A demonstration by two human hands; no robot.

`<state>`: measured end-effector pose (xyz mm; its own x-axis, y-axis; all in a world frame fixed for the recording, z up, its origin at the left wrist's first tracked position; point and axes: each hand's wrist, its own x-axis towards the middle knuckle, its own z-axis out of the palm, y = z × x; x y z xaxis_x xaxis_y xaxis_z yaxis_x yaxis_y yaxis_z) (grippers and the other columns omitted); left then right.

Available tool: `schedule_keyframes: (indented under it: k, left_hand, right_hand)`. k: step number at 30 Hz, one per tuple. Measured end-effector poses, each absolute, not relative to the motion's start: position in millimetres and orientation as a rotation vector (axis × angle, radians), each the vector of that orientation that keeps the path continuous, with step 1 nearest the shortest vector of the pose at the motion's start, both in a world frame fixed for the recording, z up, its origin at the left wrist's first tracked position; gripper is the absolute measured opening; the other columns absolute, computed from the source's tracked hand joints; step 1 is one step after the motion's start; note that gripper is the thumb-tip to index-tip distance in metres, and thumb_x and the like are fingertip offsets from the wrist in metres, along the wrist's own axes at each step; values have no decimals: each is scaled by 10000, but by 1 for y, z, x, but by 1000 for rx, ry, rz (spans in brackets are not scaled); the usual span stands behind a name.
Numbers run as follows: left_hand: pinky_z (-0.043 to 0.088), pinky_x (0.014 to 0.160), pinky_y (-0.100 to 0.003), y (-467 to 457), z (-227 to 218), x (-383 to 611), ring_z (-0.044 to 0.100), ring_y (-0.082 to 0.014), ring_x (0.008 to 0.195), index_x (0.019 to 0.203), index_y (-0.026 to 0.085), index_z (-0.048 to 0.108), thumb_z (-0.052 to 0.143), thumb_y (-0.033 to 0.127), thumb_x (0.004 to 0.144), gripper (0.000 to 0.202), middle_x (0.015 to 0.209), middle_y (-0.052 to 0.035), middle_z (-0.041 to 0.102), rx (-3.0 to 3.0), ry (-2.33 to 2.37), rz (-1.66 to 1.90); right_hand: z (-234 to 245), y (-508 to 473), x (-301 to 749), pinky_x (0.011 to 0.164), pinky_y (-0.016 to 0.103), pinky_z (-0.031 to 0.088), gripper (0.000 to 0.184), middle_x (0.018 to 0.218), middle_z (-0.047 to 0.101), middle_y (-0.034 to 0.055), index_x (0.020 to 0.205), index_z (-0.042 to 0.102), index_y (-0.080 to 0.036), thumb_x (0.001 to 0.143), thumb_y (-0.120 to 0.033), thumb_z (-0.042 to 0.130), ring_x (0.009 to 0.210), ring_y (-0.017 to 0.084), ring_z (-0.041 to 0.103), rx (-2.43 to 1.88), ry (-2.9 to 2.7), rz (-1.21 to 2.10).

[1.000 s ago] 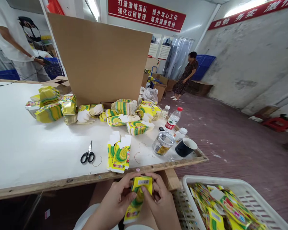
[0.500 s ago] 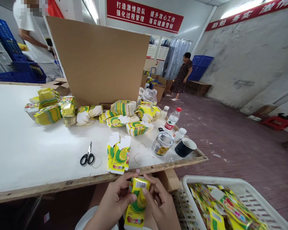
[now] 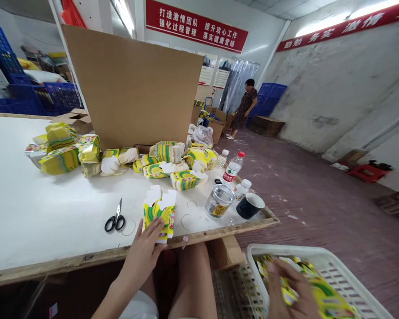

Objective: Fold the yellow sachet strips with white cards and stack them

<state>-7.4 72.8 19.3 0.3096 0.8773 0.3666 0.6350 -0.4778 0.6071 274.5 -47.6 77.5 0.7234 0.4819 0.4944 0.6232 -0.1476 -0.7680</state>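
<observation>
My left hand [image 3: 148, 243] lies with outstretched fingers on top of overlapping flat yellow-and-green cartons [image 3: 169, 213] at the table's near edge. Their white flaps point away from me. My right hand [image 3: 291, 290] is smeared by motion over a white plastic basket [image 3: 322, 251] at the lower right. Yellow packets [image 3: 329, 290] fill much of that basket, and one large blurred one lies right beside the hand. Whether the right fingers still grip anything cannot be made out. A pair of black-handled scissors [image 3: 115, 221] rests left of the cartons.
Stacks of folded cartons [image 3: 61, 157] line the table before a tall cardboard sheet [image 3: 133, 88]. At the right stand a clear jar [image 3: 220, 201], a dark mug [image 3: 250, 206] and a red-capped bottle [image 3: 233, 168]. A person [image 3: 244, 106] stands farther back.
Both hands held a yellow carton between them before. Now they are apart: the left on the table's flat cartons, the right over the basket. The person at the far left is out of view.
</observation>
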Motion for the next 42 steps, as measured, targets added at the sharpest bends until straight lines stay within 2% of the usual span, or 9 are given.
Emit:
schedule_keyframes:
  k: [3, 10, 15, 20, 24, 27, 31, 38, 42]
  left_hand:
    - [402, 1132, -554, 75, 15, -12, 622, -270, 1246, 1255, 253, 666, 508, 147, 926, 379, 1320, -89, 685, 2281, 1338, 1069]
    - [453, 1126, -429, 42, 42, -2, 579, -223, 1296, 1420, 291, 512, 433, 70, 961, 516, 1304, -58, 700, 2437, 870, 1451]
    - [371, 1173, -449, 28, 39, 15, 529, -231, 1342, 1440, 310, 483, 504, 56, 940, 561, 1349, -65, 668, 2427, 596, 1306]
    - [307, 1196, -444, 23, 34, 22, 346, -291, 1459, 1467, 304, 452, 613, 280, 923, 568, 1581, -94, 400, 1662, 723, 1386]
    - [397, 1132, -472, 25, 41, 22, 503, -331, 1354, 1312, 265, 639, 673, 474, 857, 501, 1400, -122, 624, 975, 684, 1109]
    - [427, 1097, -468, 26, 46, 21, 594, -332, 1253, 1219, 249, 707, 742, 480, 796, 483, 1254, -116, 722, 817, 569, 969]
    - [441, 1071, -421, 25, 51, 24, 628, -301, 1191, 1193, 248, 719, 742, 407, 820, 406, 1191, -98, 746, 883, 508, 1002]
    - [525, 954, -414, 26, 50, 35, 686, -299, 1059, 1141, 194, 708, 716, 451, 826, 406, 1087, -96, 772, 889, 613, 1049]
    - [518, 968, -403, 24, 44, 37, 676, -283, 1103, 1271, 224, 553, 697, 408, 856, 476, 1188, -112, 731, 985, 696, 1090]
  right_hand:
    - [56, -26, 238, 741, 396, 537, 426, 862, 751, 103, 874, 736, -206, 772, -614, 672, 810, 301, 674, -1670, -909, 366]
    - [47, 8, 166, 571, 282, 540, 476, 780, 765, 70, 990, 777, -190, 778, -610, 703, 613, 189, 651, -1161, -827, 1126]
    - [51, 5, 178, 842, 403, 574, 401, 869, 779, 82, 891, 773, -196, 654, -512, 849, 864, 276, 725, -1092, -697, 1146]
    - [46, -6, 185, 920, 427, 543, 376, 1030, 772, 108, 956, 752, -202, 720, -488, 814, 1002, 298, 704, -1138, -710, 1107]
    - [40, -9, 177, 790, 388, 585, 359, 873, 781, 82, 993, 736, -224, 730, -455, 820, 830, 265, 739, -1025, -762, 1232]
    - [37, -10, 172, 812, 403, 586, 342, 951, 786, 112, 968, 756, -214, 731, -453, 821, 896, 289, 739, -1027, -793, 1266]
    - [36, -12, 171, 862, 433, 574, 358, 1079, 768, 130, 1002, 764, -209, 764, -476, 787, 1013, 321, 714, -1032, -780, 1269]
    - [37, -16, 164, 710, 341, 585, 313, 849, 776, 86, 901, 736, -176, 764, -452, 789, 780, 264, 728, -1163, -819, 1151]
    - [34, -14, 164, 647, 309, 573, 257, 783, 756, 65, 784, 682, -188, 795, -434, 756, 723, 243, 707, -1258, -884, 993]
